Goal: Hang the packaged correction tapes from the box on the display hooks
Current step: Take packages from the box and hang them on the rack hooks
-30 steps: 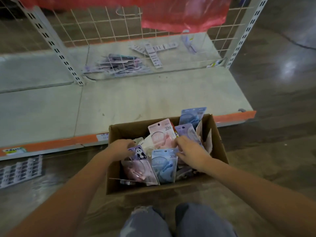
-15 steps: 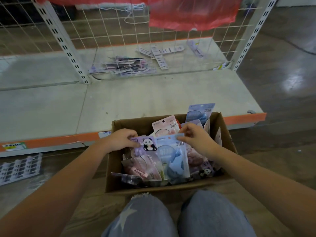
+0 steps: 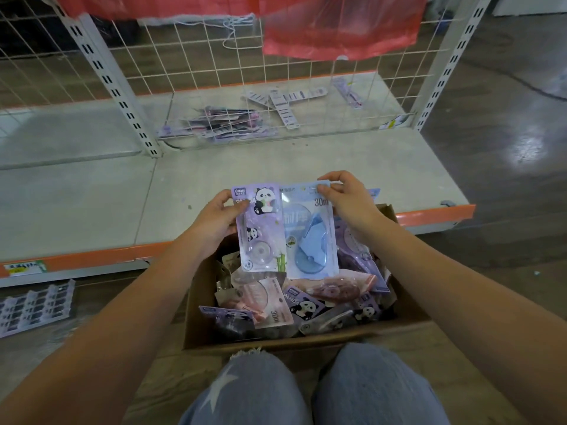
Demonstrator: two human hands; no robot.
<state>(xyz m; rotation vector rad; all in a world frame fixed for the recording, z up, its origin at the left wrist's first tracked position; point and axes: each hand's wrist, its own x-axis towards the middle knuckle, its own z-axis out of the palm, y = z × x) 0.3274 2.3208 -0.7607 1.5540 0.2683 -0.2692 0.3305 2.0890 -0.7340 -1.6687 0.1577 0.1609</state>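
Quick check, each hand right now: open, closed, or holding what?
Left hand: grips the purple panda pack.
Right hand: pinches the blue pack.

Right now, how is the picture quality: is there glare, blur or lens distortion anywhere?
Head view: strong glare on the floor at the right; the wide lens bends the shelf uprights outward; the purple pack and blue pack in the left hand and right hand are sharp, their print readable; packs behind the wire grid look soft.
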